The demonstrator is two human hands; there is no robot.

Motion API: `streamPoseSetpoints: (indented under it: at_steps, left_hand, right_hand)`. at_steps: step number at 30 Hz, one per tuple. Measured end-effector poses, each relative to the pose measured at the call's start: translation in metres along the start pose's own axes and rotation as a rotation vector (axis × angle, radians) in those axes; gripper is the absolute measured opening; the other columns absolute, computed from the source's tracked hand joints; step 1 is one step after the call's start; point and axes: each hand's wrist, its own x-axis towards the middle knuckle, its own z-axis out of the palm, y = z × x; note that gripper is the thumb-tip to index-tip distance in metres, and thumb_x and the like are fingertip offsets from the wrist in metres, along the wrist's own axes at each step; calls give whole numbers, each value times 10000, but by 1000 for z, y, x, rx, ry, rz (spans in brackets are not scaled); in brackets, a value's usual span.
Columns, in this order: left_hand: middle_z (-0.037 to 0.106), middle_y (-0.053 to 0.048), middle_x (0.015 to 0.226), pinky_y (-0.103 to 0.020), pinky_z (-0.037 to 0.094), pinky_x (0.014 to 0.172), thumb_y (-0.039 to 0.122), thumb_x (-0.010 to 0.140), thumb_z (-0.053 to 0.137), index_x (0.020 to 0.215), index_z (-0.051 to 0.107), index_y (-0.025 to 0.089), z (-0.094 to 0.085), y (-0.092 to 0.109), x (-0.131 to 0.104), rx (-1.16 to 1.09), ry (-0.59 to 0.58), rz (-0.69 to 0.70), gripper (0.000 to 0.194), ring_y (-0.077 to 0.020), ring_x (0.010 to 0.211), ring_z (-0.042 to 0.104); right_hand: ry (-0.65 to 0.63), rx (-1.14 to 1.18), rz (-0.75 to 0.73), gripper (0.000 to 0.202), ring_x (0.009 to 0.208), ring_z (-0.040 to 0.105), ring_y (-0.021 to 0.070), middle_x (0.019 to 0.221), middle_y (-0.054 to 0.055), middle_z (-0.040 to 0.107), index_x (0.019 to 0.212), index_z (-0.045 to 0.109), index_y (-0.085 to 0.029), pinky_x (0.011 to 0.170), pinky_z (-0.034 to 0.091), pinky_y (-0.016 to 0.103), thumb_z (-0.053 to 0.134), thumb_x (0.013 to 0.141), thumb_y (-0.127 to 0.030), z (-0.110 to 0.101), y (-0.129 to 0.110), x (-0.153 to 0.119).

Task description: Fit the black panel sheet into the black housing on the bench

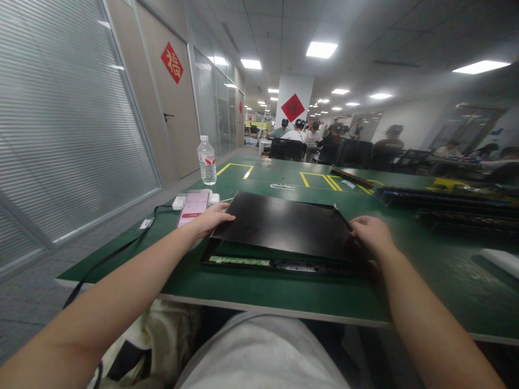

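A flat black LCD-like panel lies tilted over a thin black frame, its near edge raised off it. Along the frame's near side runs a green circuit board strip, with a dark strip beside it. My left hand grips the panel's left edge, thumb on top and the other fingers partly hidden. At the right edge my right hand is closed, thumb and fingers pinching the panel's side; whether it also touches the frame cannot be seen.
Left of the panel lie a pink-screened phone, a white power strip with a black cable, and a water bottle. Long dark parts lie on the green table to the right, near a white object. Several people sit farther back.
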Motion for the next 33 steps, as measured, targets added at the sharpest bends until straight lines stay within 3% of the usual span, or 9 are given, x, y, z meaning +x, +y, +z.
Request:
streamPoseSetpoints:
  at_steps: [15, 33]
  left_hand:
    - [740, -22, 757, -303, 573, 585, 73, 602, 750, 1004, 602, 185, 4, 5, -4, 64, 21, -19, 442, -212, 629, 713]
    - [736, -26, 753, -302, 569, 606, 77, 642, 725, 1083, 567, 170, 1, 0, 1, 103, 10, -14, 477, -212, 653, 718]
  right_hand:
    - [-16, -21, -8, 239, 719, 665, 213, 711, 44, 739, 925, 766, -225, 589, 425, 286, 586, 773, -265, 1, 1, 1]
    - [-6, -21, -30, 261, 740, 665, 204, 725, 42, 742, 925, 780, -211, 605, 424, 274, 580, 771, -280, 2, 5, 4]
